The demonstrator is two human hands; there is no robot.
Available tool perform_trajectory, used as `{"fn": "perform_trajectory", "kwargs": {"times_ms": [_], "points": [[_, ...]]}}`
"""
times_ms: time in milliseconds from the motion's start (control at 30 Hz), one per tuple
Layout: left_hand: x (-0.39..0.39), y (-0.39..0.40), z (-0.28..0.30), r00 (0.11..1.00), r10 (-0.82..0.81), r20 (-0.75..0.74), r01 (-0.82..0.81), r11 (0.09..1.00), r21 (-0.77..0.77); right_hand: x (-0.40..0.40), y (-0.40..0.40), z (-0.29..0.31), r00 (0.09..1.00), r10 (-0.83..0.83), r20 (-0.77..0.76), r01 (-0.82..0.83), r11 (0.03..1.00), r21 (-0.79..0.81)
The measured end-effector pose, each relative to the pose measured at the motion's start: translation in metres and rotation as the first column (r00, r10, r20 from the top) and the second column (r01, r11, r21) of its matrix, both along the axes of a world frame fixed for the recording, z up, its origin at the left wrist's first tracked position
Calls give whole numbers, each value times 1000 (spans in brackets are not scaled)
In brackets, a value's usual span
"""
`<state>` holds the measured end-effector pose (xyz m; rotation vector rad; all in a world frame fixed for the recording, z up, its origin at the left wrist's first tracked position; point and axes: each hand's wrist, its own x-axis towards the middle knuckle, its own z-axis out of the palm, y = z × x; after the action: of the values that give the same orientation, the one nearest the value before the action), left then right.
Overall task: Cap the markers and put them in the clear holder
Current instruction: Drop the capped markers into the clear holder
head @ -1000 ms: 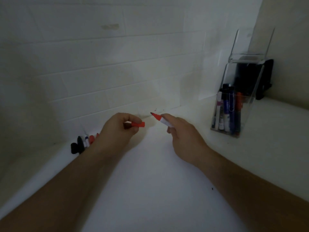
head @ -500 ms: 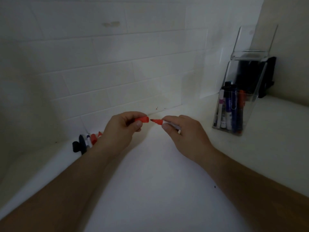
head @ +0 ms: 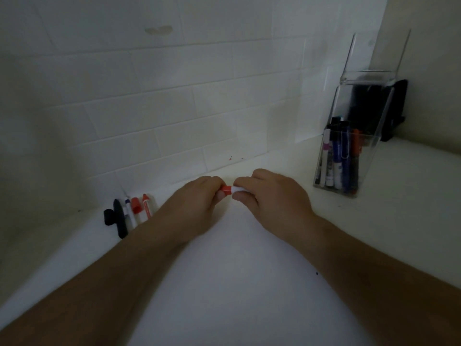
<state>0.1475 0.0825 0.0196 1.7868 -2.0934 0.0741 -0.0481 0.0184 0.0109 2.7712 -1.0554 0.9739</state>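
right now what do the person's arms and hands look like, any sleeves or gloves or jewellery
Both arms are bare from the bottom edge of the picture up to the wrists: no sleeves show. The left hand and the right hand are bare too, with no gloves. No watch, bracelet or ring is visible, though the light is dim and most of the fingers curl out of sight.

Between your hands and the clear holder (head: pixel 349 156) at the right, the white counter (head: pixel 224 283) lies bare, so you can pass there, and the holder's top stands open above the markers already upright in it. A dark object (head: pixel 394 108) sits close behind the holder against the side wall, and the tiled wall (head: pixel 174 96) closes off the far edge. To your left, a row of loose markers and caps (head: pixel 129 213) lies along the wall's foot, near your left forearm.
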Motion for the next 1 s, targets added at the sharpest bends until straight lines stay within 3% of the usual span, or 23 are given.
{"fn": "perform_trajectory", "kwargs": {"times_ms": [167, 333, 433, 533, 600, 667, 767, 867, 1000], "points": [[-8, 4, 5, 1000, -9, 2, 9, 998, -63, -3, 6, -1, 1000, 1, 4, -1, 998, -68], [-14, 1, 5, 1000, -6, -9, 5, 993, -122, -3, 6, 2, 999, 32, 13, -33, 998, 48], [-21, 0, 2, 994, -39, -106, 19, 983, -182, -6, 4, 8, 998, 64, -20, -61, 994, 94], [-25, 0, 7, 974, -60, -220, 14, 979, -204, -9, 3, 13, 993, -17, -113, 15, 1000, -21], [-22, 1, 8, 943, -22, -331, -54, 975, -217, -11, -1, 14, 992, -37, -119, 42, 998, 44], [-20, 2, 6, 884, -8, -468, -120, 963, -242, -13, -5, 19, 998, -50, 24, 43, 975, 217], [-23, 3, 4, 895, -97, -436, -20, 966, -257, -22, -4, 50, 907, -142, 397, 6, 946, 324], [-32, 5, -1, 931, -211, -297, 152, 966, -210, -41, -1, 101, 784, -137, 605, 35, 983, 178], [-40, 6, -8, 933, -280, -228, 244, 954, -173, -87, -12, 142, 815, -143, 562, 194, 980, -33]]}}
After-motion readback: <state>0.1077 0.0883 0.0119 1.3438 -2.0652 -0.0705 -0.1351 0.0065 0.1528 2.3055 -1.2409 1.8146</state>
